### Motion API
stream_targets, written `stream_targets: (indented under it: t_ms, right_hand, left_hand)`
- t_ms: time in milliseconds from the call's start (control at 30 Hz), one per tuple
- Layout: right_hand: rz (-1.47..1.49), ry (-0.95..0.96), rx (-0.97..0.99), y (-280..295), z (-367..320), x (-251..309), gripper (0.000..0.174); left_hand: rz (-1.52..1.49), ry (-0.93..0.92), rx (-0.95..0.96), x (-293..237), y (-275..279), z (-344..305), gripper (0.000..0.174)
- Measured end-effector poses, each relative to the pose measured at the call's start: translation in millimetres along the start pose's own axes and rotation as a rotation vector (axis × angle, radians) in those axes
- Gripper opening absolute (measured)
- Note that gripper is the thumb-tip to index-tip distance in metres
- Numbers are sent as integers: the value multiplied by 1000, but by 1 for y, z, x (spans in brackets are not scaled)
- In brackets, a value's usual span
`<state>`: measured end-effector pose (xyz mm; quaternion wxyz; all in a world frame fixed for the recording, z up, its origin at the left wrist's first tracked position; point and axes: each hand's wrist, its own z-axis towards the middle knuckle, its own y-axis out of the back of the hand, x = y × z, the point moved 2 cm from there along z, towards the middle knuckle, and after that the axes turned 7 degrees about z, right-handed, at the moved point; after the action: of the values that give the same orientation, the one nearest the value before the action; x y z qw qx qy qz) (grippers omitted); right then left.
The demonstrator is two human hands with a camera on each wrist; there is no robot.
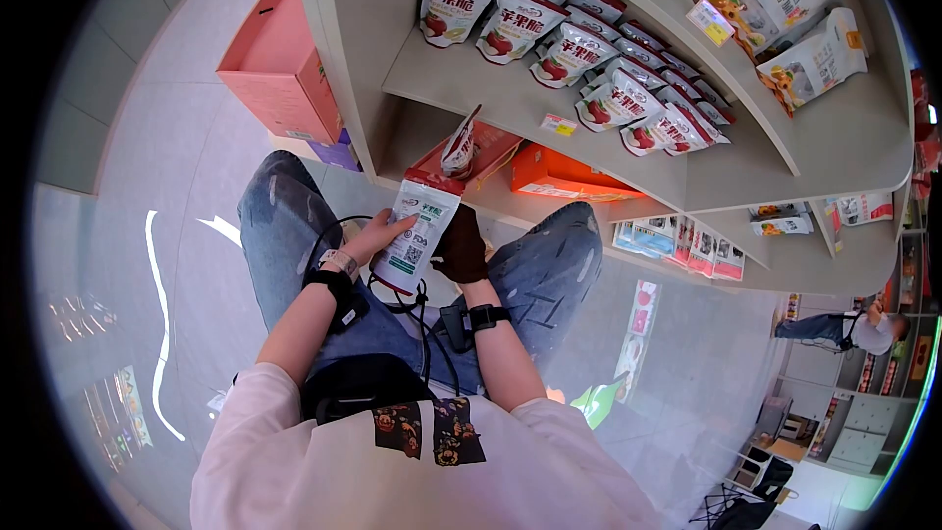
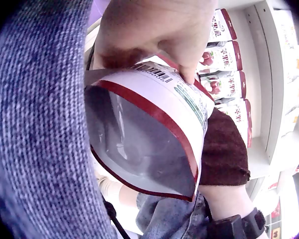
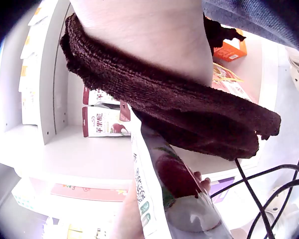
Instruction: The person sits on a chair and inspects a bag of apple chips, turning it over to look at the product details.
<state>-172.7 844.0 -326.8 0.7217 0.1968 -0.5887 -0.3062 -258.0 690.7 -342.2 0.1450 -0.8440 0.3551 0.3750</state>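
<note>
A white and red snack pouch (image 1: 420, 231) with apple pictures is held upright above my lap, its printed back toward me. My left hand (image 1: 376, 236) pinches its left edge, thumb over the back. In the left wrist view the pouch's grey folded bottom (image 2: 144, 144) faces the camera. A dark brown cloth (image 1: 461, 247) wraps my right hand (image 3: 149, 35) and lies against the pouch's right side near the top; the right fingers are hidden beneath it. Just beyond, another pouch (image 1: 458, 149) stands at the lower shelf's front.
Rows of similar pouches (image 1: 574, 51) line the shelf (image 1: 442, 74) ahead. An orange box (image 1: 569, 175) sits below, with a pink box (image 1: 280, 64) at left. Black cables (image 1: 424, 334) hang between my knees. Another person (image 1: 868, 332) is far right.
</note>
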Motion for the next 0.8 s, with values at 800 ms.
stream_targets:
  t_ms: [800]
  right_hand:
    - [373, -250, 88, -6, -4, -8, 95]
  left_hand:
    - [33, -1, 50, -9, -1, -7, 96]
